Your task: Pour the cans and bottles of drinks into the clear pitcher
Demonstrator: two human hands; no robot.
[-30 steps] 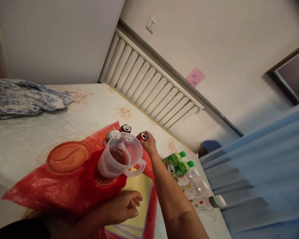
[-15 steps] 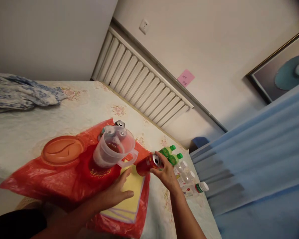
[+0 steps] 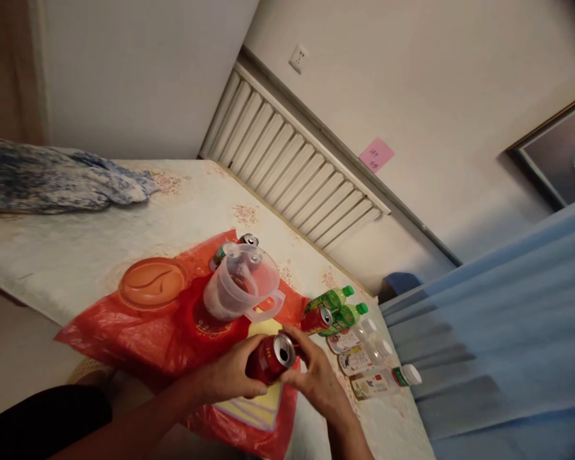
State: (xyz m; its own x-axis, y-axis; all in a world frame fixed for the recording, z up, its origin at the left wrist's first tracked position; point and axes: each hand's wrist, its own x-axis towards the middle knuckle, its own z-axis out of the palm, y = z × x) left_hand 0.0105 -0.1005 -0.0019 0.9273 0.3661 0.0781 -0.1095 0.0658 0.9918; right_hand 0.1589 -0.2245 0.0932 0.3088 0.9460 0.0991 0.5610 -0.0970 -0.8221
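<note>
A red drink can (image 3: 264, 363) with an opened top is between my two hands, its top tilted towards me. My left hand (image 3: 227, 375) wraps its left side. My right hand (image 3: 319, 375) curls around its right side, thumb near the lower rim. Beneath the can lies a yellow cloth or paper with a pale border (image 3: 263, 409), partly hidden by my hands. Just beyond stands a translucent plastic pitcher (image 3: 220, 297) with some dark liquid inside, its handle pointing right.
A red plastic bag (image 3: 119, 329) lies under the pitcher and an orange lid (image 3: 152, 283). Cans stand behind the pitcher, including a dark one (image 3: 248, 239). Right are another red can (image 3: 311, 321), green bottles (image 3: 347, 316) and clear bottles (image 3: 371, 385). Patterned cloth (image 3: 71, 182) lies far left.
The red can has come left and nearer, from my right hand alone into both hands. My left hand has closed on it. Another red can now shows beside the green bottles.
</note>
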